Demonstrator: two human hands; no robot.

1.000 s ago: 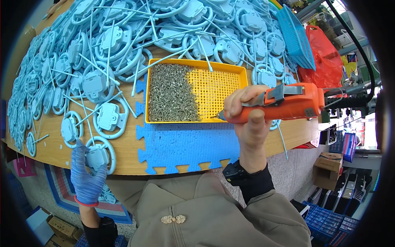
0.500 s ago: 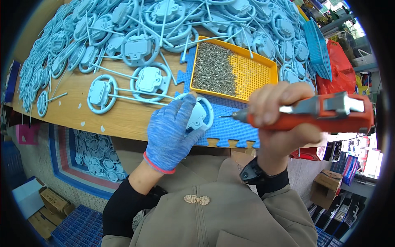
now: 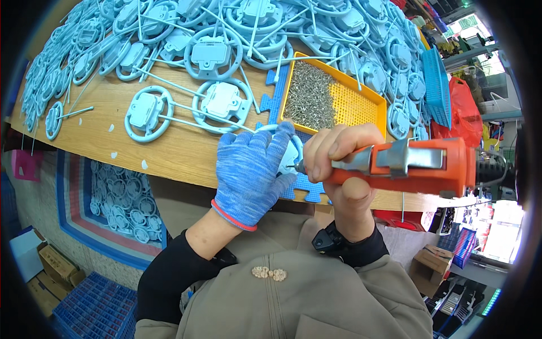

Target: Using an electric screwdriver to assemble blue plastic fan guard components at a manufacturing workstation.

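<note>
Gloved in blue knit, my left hand grips the left side of a light-blue plastic toy-steering-wheel-shaped part lying on a blue foam mat. Its fingers and thumb cover much of the part. My bare right hand is closed around an orange-red electric screwdriver, held nearly level. The driver's tip is at the part, beside my left thumb; whether a screw sits under it is too small to tell. Just beyond, a yellow tray holds a heap of small silvery screws.
Many similar wheel-shaped parts with long rods pile across the far side of the wooden table. Two more lie left of my hand. A blue basket and red bag stand at right. A striped bag of parts sits below, left.
My right hand has brought the screwdriver leftward, so its tip now meets the part. My left hand has shifted slightly right with the part, and the view has turned a little.
</note>
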